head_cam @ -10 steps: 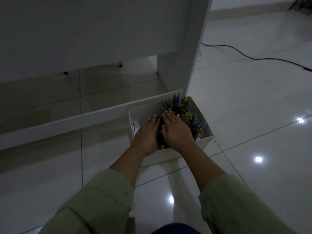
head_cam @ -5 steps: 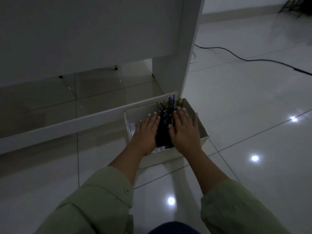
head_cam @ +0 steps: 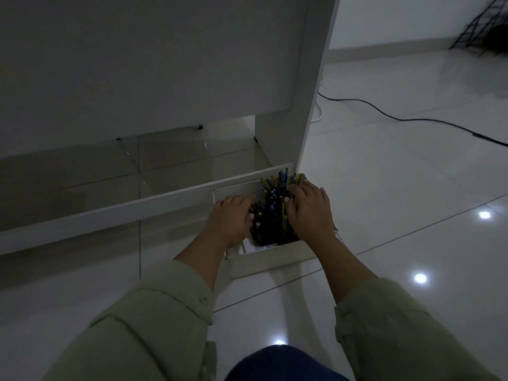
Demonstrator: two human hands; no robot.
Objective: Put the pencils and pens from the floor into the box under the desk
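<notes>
- Both of your hands are in the white box (head_cam: 270,259) at frame centre, on the floor at the foot of the desk (head_cam: 308,111).
- Your left hand (head_cam: 232,220) curls its fingers against the bundle of pens and pencils (head_cam: 272,207) in the box.
- Your right hand (head_cam: 309,210) curls over the bundle's right side, gripping it.

We see a dim room with a glossy white tiled floor (head_cam: 398,188) reflecting ceiling lights. A white desk (head_cam: 154,64) fills ten o'clock, a black cable (head_cam: 390,116) trails at two, perhaps a dark rack (head_cam: 478,26) beyond.
</notes>
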